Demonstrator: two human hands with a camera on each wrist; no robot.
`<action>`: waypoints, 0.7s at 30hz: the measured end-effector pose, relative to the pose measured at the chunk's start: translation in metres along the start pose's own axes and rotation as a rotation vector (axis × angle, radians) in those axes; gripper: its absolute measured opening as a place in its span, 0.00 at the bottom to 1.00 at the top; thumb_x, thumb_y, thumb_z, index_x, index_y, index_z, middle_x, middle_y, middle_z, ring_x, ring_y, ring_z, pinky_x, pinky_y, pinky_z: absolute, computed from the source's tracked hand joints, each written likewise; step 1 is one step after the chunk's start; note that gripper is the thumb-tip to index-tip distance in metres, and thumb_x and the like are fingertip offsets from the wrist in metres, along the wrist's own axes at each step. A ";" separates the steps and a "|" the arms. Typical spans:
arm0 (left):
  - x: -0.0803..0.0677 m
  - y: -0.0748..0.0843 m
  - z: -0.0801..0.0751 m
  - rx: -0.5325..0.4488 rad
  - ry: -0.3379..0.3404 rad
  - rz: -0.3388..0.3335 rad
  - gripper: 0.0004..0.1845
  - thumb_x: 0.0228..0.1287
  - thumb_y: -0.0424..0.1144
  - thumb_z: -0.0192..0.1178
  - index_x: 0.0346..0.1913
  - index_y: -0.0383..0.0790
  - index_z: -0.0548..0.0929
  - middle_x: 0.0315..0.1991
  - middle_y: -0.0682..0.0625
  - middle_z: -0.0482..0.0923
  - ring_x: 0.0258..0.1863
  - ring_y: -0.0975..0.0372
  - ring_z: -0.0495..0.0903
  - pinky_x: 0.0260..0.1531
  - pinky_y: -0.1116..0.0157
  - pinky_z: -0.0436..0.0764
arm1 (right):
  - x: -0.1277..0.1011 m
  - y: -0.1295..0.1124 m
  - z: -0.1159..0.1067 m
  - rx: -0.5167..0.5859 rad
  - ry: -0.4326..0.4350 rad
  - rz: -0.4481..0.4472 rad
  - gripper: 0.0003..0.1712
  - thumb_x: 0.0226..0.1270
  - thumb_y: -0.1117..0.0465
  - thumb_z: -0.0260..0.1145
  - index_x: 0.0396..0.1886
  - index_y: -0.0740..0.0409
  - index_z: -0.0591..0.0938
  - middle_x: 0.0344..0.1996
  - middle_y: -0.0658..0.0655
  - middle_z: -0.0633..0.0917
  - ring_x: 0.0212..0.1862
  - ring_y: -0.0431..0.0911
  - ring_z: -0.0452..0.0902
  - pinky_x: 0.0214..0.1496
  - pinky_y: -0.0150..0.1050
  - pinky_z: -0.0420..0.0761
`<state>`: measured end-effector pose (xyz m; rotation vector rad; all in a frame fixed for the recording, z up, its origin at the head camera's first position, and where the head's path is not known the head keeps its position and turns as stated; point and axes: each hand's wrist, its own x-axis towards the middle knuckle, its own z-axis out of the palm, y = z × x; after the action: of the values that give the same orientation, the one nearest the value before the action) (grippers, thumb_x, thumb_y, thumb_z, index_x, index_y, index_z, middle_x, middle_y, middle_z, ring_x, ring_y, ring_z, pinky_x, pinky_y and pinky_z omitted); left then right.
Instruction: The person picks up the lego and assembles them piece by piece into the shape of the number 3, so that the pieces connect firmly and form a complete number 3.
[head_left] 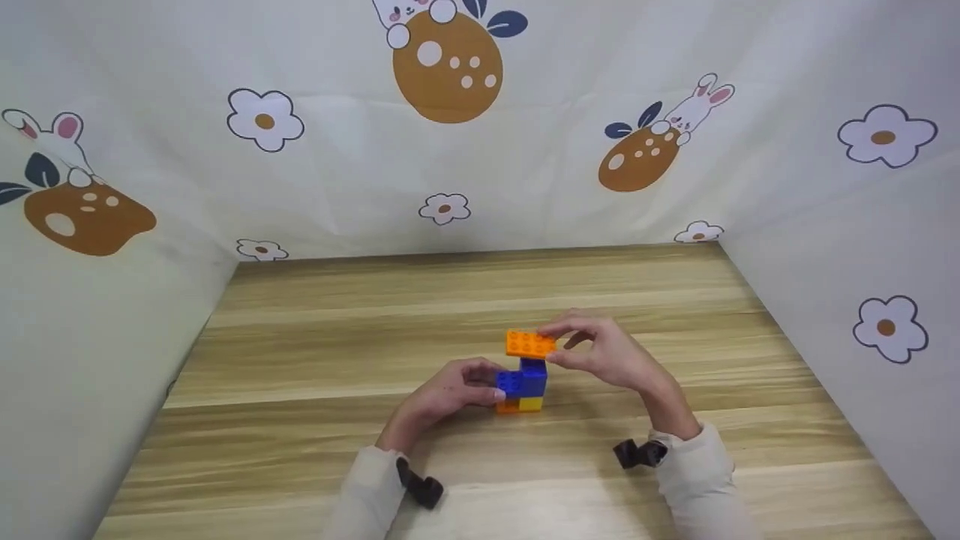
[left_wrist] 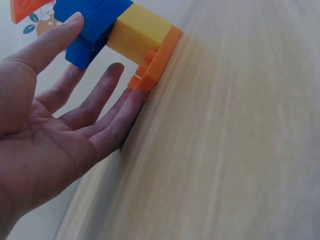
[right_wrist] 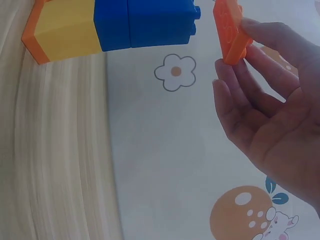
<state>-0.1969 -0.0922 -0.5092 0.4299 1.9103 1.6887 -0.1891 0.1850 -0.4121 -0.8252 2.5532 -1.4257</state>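
A small stack of toy building bricks stands on the table: a flat orange brick [left_wrist: 159,62] at the bottom, a yellow brick [left_wrist: 140,32] on it, and blue bricks [head_left: 534,381] above. My left hand [head_left: 450,386] grips a blue brick that juts out to the left, thumb on its near side; in the left wrist view its lower fingers are near the bottom orange brick. Between thumb and fingers, my right hand [head_left: 611,352] pinches a second flat orange brick [head_left: 529,343]. In the right wrist view this brick is held apart from the studded top of the blue bricks.
The wood-grain table [head_left: 315,322] is bounded at the back and both sides by pale cloth [head_left: 337,172] printed with flowers and rabbits. A black camera mount [head_left: 420,486] is on the left wrist and another black mount [head_left: 639,453] on the right.
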 end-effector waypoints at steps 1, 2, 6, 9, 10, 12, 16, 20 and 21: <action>0.000 0.000 0.000 0.003 0.001 -0.003 0.26 0.63 0.46 0.70 0.61 0.40 0.79 0.57 0.43 0.82 0.55 0.56 0.82 0.56 0.60 0.83 | 0.000 0.000 0.001 -0.003 -0.008 0.005 0.19 0.63 0.60 0.73 0.55 0.55 0.86 0.54 0.58 0.85 0.52 0.53 0.81 0.54 0.33 0.82; -0.001 0.000 0.000 0.007 0.000 -0.002 0.26 0.63 0.46 0.70 0.61 0.40 0.79 0.57 0.43 0.82 0.55 0.56 0.82 0.56 0.60 0.83 | 0.001 0.000 0.002 -0.007 -0.015 0.004 0.19 0.63 0.60 0.73 0.55 0.55 0.86 0.54 0.58 0.85 0.52 0.54 0.81 0.54 0.34 0.82; -0.001 0.001 0.000 0.013 -0.001 0.007 0.26 0.63 0.46 0.70 0.61 0.41 0.79 0.58 0.43 0.82 0.56 0.56 0.82 0.57 0.59 0.82 | 0.002 0.000 0.004 -0.022 -0.034 0.005 0.19 0.64 0.59 0.73 0.54 0.54 0.86 0.55 0.57 0.86 0.55 0.54 0.80 0.56 0.40 0.81; -0.001 0.001 0.000 0.010 -0.001 0.013 0.25 0.63 0.45 0.70 0.61 0.41 0.79 0.59 0.43 0.82 0.57 0.56 0.81 0.57 0.59 0.82 | 0.003 0.002 0.006 -0.033 -0.050 0.005 0.18 0.65 0.58 0.72 0.54 0.53 0.86 0.55 0.56 0.86 0.56 0.53 0.80 0.56 0.42 0.81; -0.001 0.001 0.000 0.011 -0.002 0.016 0.25 0.63 0.45 0.69 0.62 0.41 0.79 0.59 0.43 0.81 0.57 0.56 0.81 0.57 0.60 0.82 | 0.003 0.003 0.006 -0.035 -0.055 0.004 0.18 0.65 0.58 0.72 0.54 0.53 0.86 0.55 0.56 0.86 0.56 0.53 0.80 0.56 0.42 0.81; -0.001 0.001 0.000 0.011 -0.007 0.020 0.25 0.64 0.44 0.69 0.62 0.40 0.79 0.60 0.42 0.81 0.57 0.56 0.81 0.57 0.60 0.82 | 0.003 0.003 0.007 -0.041 -0.065 0.000 0.18 0.65 0.58 0.72 0.54 0.52 0.86 0.55 0.55 0.86 0.56 0.52 0.80 0.56 0.42 0.81; 0.000 0.001 0.000 0.014 -0.007 0.035 0.24 0.64 0.42 0.68 0.61 0.37 0.78 0.59 0.41 0.81 0.55 0.57 0.81 0.55 0.62 0.83 | 0.004 0.003 0.010 -0.048 -0.086 -0.007 0.18 0.65 0.57 0.72 0.54 0.51 0.86 0.54 0.54 0.86 0.55 0.50 0.80 0.55 0.43 0.82; 0.000 0.001 0.000 0.012 -0.005 0.041 0.25 0.64 0.41 0.68 0.61 0.35 0.78 0.58 0.40 0.81 0.55 0.57 0.82 0.55 0.62 0.83 | 0.005 0.002 0.012 -0.048 -0.102 -0.003 0.18 0.65 0.57 0.72 0.54 0.50 0.86 0.54 0.52 0.86 0.55 0.48 0.80 0.56 0.43 0.82; 0.000 0.001 0.000 0.014 0.000 0.035 0.25 0.64 0.42 0.69 0.61 0.36 0.78 0.58 0.41 0.81 0.55 0.57 0.82 0.55 0.63 0.83 | 0.005 0.002 0.012 -0.048 -0.105 -0.002 0.18 0.65 0.58 0.72 0.54 0.50 0.86 0.54 0.52 0.86 0.55 0.48 0.80 0.56 0.42 0.82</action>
<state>-0.1968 -0.0918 -0.5087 0.4715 1.9256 1.6984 -0.1900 0.1746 -0.4197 -0.8852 2.5181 -1.2897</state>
